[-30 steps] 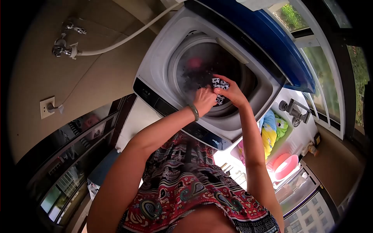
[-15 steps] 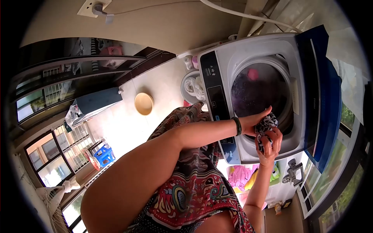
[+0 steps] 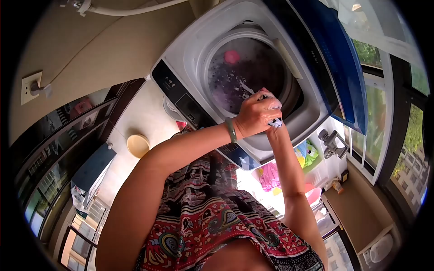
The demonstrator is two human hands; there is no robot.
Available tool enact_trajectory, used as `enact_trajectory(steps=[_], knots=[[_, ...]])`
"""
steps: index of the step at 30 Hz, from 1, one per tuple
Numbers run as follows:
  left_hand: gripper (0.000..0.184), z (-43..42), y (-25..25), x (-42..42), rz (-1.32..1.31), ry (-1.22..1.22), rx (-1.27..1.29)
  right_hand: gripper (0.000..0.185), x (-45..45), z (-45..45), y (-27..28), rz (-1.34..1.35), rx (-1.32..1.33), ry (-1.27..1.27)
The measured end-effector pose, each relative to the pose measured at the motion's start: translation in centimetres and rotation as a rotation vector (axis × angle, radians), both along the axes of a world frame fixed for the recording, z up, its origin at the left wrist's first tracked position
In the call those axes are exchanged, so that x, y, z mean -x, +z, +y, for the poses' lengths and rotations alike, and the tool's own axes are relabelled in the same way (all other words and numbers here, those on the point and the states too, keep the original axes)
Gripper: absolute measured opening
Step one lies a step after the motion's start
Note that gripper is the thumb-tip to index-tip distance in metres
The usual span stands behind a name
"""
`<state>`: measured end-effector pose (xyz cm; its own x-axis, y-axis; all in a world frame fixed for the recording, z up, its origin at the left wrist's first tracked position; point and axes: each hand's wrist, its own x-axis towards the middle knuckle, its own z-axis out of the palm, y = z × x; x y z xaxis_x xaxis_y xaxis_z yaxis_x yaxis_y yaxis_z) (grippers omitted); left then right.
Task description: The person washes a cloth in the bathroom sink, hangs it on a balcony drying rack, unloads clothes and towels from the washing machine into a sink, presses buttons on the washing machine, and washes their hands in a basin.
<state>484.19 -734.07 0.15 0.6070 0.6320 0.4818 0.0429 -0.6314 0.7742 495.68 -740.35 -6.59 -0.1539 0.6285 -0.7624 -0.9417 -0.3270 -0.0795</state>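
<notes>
Over the open tub of a top-loading washing machine [image 3: 192, 54], both of my hands are closed around a wet black-and-white patterned cloth [image 3: 275, 122]. My left hand [image 3: 255, 115], with a dark green bangle at its wrist, grips the bunched cloth. Pressed up against it, my right hand [image 3: 276, 129] is largely hidden by the left hand; it grips the same cloth. White streaks of water fall from the hands towards the dark, foamy water [image 3: 226, 83]. A pink round object [image 3: 232, 56] floats near the tub's far side.
The machine's blue lid [image 3: 337, 63] stands raised on the right. A metal faucet [image 3: 333, 143] sits beyond the near corner, beside pink clothes [image 3: 270, 176] and a green item [image 3: 310, 153]. A beige basin [image 3: 138, 146] rests on the floor at left.
The view has turned and shifted, and the machine appears tilted. My left hand, fingers extended before, has closed over the cloth against my right hand. Water now streams down.
</notes>
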Motion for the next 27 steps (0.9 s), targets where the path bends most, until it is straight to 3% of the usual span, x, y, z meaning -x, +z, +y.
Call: enact_trajectory(steps=[3,6,7,9,11,13,15,18,19,20,21,23,24,25,27], knots=[[0.020,-0.7,-0.5,0.2,0.023,-0.165,-0.193,0.023,-0.5,1.2,0.1,0.044,0.054,0.302],[0.014,-0.3,0.1,0.3,0.042,-0.356,-0.293,0.023,-0.2,1.3,0.8,0.057,0.060,0.445],[0.014,-0.2,0.4,0.4,0.058,-0.405,-0.329,0.023,0.1,1.6,1.2,-0.011,0.062,0.480],[0.007,-0.6,0.5,0.4,0.085,-0.448,-0.390,0.027,0.8,1.7,2.4,-0.453,0.053,0.575],[0.003,-0.7,0.8,0.2,0.114,-0.525,-0.475,0.024,0.7,1.2,1.8,-0.504,-0.100,0.623],[0.003,-1.0,0.8,0.0,0.116,-0.579,-0.487,0.022,0.3,1.7,3.9,-0.505,-0.022,0.632],[0.004,-1.5,0.2,-0.1,0.102,-0.582,-0.480,0.019,0.4,-0.4,0.6,-1.419,-0.761,0.678],[0.010,-1.3,1.2,-0.2,0.097,-0.583,-0.398,0.020,1.6,-0.9,-2.4,-1.058,-0.333,0.471],[0.014,-0.9,1.5,0.0,0.098,-0.546,-0.342,0.021,1.3,-0.7,-0.4,-1.119,-0.177,0.476],[0.015,-0.6,1.3,0.0,0.118,-0.357,-0.124,0.019,1.1,-0.5,1.8,-0.763,0.018,0.211],[0.016,0.0,0.9,0.0,0.137,-0.170,0.092,0.017,2.2,-0.7,0.4,-0.440,-0.082,-0.266],[0.019,2.8,-6.2,1.9,0.047,0.146,1.132,0.038,2.9,-1.8,4.1,-0.580,-0.091,-0.241],[0.024,3.5,-6.5,2.3,0.091,0.167,1.296,0.047,3.4,-2.5,5.4,-0.725,-0.095,-0.109],[0.031,4.0,-6.8,2.7,0.138,0.187,1.456,0.045,4.0,-2.8,4.4,-0.900,-0.100,-0.006],[0.052,4.4,-5.9,4.2,0.189,-0.048,1.853,0.044,5.1,-3.9,3.1,-1.344,-0.069,-0.020]])
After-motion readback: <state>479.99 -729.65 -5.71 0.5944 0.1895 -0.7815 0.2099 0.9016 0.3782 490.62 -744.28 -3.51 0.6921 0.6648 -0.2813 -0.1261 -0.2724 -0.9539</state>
